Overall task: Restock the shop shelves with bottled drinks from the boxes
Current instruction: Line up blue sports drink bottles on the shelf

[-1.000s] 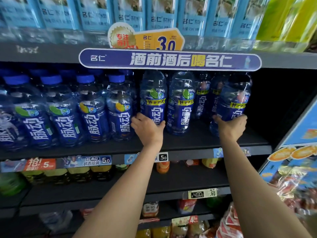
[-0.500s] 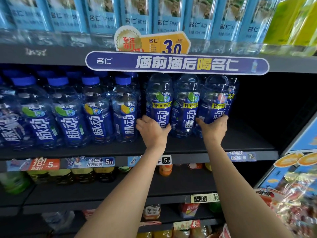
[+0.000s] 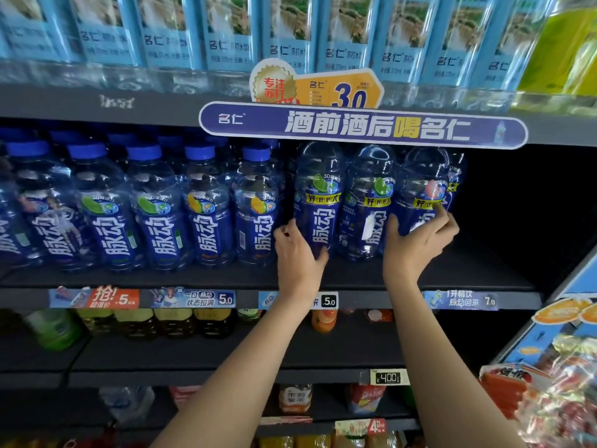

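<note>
Three large blue drink bottles stand side by side on the dark middle shelf. My left hand grips the base of the left large bottle. The middle large bottle stands untouched between my hands. My right hand curls around the lower part of the right large bottle, thumb on its left side, fingers on its right. A row of smaller blue-capped bottles fills the shelf to the left.
A purple banner sign hangs from the shelf above, which carries light-blue labelled water bottles. The shelf space right of my right hand is dark and bare. Price tags line the shelf edge. Snack packets hang at lower right.
My right hand has slid the right large bottle leftward until it stands against the middle one. My left hand has stayed on the left large bottle.
</note>
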The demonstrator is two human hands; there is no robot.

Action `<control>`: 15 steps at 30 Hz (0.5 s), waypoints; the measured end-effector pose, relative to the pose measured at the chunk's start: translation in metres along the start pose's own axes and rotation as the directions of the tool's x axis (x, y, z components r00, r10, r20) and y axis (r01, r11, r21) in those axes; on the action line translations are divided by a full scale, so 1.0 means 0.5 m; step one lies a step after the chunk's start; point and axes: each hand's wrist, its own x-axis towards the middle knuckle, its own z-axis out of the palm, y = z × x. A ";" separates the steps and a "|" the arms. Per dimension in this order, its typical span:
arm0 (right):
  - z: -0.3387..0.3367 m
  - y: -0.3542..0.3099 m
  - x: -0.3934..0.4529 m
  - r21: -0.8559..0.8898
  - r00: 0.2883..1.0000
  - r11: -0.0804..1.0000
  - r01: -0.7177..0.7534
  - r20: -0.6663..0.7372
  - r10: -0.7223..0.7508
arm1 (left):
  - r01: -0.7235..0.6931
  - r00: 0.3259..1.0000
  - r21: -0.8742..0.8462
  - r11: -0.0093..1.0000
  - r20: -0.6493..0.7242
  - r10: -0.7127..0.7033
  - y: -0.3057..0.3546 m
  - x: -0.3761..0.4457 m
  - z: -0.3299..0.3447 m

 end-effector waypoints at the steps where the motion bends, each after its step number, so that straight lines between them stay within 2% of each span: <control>1: -0.001 -0.014 -0.015 0.050 0.997 0.996 0.077 0.004 -0.078 | -0.079 0.997 -0.013 0.997 -0.029 0.078 -0.010 -0.014 -0.012; 4: 0.011 -0.062 -0.072 0.181 0.963 0.958 0.224 0.109 -0.245 | -0.195 0.965 0.003 0.981 -0.176 0.192 -0.049 -0.033 -0.050; 7: 0.038 -0.109 -0.137 0.245 0.902 0.937 0.249 0.294 -0.317 | -0.132 0.951 0.028 0.991 -0.277 0.135 -0.082 -0.028 -0.100; 11: 0.086 -0.143 -0.208 0.244 0.765 0.945 0.219 0.558 -0.322 | -0.028 0.962 0.068 0.997 -0.270 0.046 -0.129 -0.020 -0.150; 15: 0.126 -0.164 -0.249 0.111 0.723 0.981 0.161 0.663 -0.194 | -0.059 0.971 0.129 0.990 -0.223 0.087 -0.142 -0.018 -0.166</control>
